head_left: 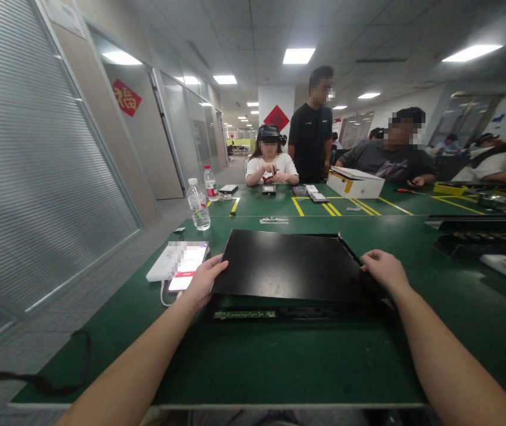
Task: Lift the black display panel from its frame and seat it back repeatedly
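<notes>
A thin, glossy black screen panel (286,266) lies slightly tilted in front of me, over the green table. My left hand (206,278) is closed on its left edge, thumb on top and the other fingers partly hidden below. At the right edge my right hand (381,269) pinches the panel's dark border with curled fingers; a narrow black strip runs along that side. Below the near edge shows a green circuit board (244,315), with a dark bar (310,313) to its right.
Left of the panel lie a phone (191,266) and a white box-like device with a cable. Behind them stand two water bottles (198,204). Black strips (479,222) lie at the right. Across the table are a white box (354,183) and several people.
</notes>
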### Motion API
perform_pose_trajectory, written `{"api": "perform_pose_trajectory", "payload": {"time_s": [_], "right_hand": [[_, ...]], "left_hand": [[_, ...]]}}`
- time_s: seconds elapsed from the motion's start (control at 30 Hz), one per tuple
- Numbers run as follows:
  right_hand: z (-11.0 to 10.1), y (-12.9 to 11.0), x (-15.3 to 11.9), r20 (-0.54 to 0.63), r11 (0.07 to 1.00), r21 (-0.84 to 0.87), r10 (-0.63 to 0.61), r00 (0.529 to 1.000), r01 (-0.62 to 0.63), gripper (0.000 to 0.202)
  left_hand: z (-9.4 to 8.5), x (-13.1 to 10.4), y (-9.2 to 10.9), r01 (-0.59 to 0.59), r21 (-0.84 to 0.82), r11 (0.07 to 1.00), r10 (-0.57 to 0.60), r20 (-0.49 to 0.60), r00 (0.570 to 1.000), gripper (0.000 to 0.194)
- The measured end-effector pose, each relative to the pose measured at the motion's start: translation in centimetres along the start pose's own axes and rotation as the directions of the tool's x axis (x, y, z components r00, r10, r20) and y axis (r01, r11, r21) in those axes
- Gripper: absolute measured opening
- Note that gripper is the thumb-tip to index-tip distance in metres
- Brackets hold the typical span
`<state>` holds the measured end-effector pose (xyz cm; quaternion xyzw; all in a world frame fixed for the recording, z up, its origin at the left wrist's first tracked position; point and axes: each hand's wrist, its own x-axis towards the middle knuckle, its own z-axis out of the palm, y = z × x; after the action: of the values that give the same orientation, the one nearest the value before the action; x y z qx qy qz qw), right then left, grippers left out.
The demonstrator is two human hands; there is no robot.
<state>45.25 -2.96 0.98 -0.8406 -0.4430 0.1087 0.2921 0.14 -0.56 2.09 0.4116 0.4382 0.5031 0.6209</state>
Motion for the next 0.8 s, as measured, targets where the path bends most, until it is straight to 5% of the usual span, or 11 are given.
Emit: {"api": "perform_pose_trajectory", "payload": {"time_s": [0.8], "right_hand": [[0.6, -0.18, -0.57, -0.035, 0.973, -0.208, -0.115, 0.993, 0.105, 0.037]], "left_hand": [[-0.08, 0.35, -0.3, -0.011, -0.016, 1.0, 0.011, -0.042, 0.999, 0.033]]}}
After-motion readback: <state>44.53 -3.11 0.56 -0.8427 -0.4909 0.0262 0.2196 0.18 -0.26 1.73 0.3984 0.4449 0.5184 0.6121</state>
